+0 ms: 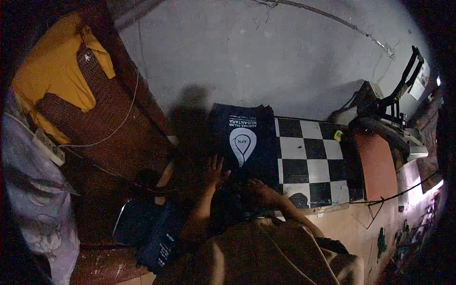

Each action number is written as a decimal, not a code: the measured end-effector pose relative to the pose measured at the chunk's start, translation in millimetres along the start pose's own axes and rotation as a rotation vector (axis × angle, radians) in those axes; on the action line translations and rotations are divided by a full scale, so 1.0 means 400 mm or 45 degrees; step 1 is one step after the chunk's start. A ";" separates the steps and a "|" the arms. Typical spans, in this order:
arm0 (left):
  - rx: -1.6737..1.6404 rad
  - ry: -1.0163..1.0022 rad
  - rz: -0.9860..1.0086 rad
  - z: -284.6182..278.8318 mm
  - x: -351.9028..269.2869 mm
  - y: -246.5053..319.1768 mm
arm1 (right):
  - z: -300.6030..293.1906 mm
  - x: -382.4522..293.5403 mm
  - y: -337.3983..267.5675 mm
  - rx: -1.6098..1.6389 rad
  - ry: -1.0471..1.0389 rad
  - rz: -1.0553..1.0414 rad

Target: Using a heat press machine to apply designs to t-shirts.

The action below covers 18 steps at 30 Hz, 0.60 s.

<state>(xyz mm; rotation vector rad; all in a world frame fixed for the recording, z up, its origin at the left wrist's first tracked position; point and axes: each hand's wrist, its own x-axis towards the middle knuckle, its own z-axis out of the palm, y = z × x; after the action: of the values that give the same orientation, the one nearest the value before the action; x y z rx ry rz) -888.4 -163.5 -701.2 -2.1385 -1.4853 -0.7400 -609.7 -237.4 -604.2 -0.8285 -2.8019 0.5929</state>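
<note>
A dark cloth piece point(263, 142) with a white printed emblem and writing lies flat before me, its print upside down from my side. My left hand point(215, 172) rests on its near left part, fingers spread and pointing away from me. Close by on the right, my right hand point(262, 192) is at the cloth's near part with its fingers bent. Deep shadow hides those fingertips, so a grip on the cloth cannot be made out. Below my left forearm, another dark cloth item point(160, 245) with white print hangs over an edge.
A black-and-white checkered tabletop point(319, 149) extends right, bearing a small yellow-green object point(338, 135). Farther right stands a dark machine point(388, 114). At left are a mustard-yellow garment point(53, 78), a power strip point(48, 146) with a loose cable, and a patterned cloth point(42, 213). A wall point(249, 60) rises behind.
</note>
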 end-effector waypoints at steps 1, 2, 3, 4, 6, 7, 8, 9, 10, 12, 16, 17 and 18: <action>-0.003 0.003 0.000 -0.005 0.007 0.002 | -0.017 -0.004 0.004 0.115 -0.069 0.094; -0.173 -0.276 -0.122 -0.026 0.047 0.030 | -0.040 -0.024 0.017 0.231 -0.126 0.224; -0.319 -0.560 -0.255 -0.056 0.076 0.039 | -0.060 -0.031 0.026 0.353 -0.187 0.328; -0.462 -0.846 -0.387 -0.074 0.103 0.048 | -0.085 -0.039 0.041 0.355 -0.182 0.342; -0.508 -0.712 -0.450 -0.085 0.115 0.029 | -0.134 -0.036 0.061 0.631 0.005 0.774; -0.568 -0.583 -0.492 -0.085 0.122 0.028 | -0.129 -0.042 0.089 0.629 0.009 0.776; -0.628 -0.453 -0.530 -0.081 0.129 0.031 | -0.108 -0.040 0.135 0.578 0.198 0.942; -0.633 -0.452 -0.521 -0.076 0.135 0.037 | -0.081 -0.034 0.177 0.524 0.388 1.104; -0.531 -0.425 -0.504 -0.065 0.132 0.035 | -0.049 -0.017 0.210 0.522 0.389 1.099; -0.334 -0.373 -0.460 -0.051 0.135 0.036 | 0.019 0.003 0.257 0.149 0.661 0.971; -0.037 -0.364 -0.241 -0.051 0.108 0.021 | 0.111 0.002 0.265 -0.228 0.736 0.849; -0.037 -0.365 -0.240 -0.061 0.119 0.022 | 0.123 0.003 0.262 -0.322 0.708 0.824; -0.134 -0.432 -0.277 -0.071 0.130 0.023 | 0.130 0.001 0.264 -0.321 0.709 0.825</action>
<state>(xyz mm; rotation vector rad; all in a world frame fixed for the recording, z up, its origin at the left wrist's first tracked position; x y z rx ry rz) -870.1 -147.2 -646.4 -2.2908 -1.9166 -0.5558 -572.3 -173.1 -695.3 -1.6705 -2.0960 0.0420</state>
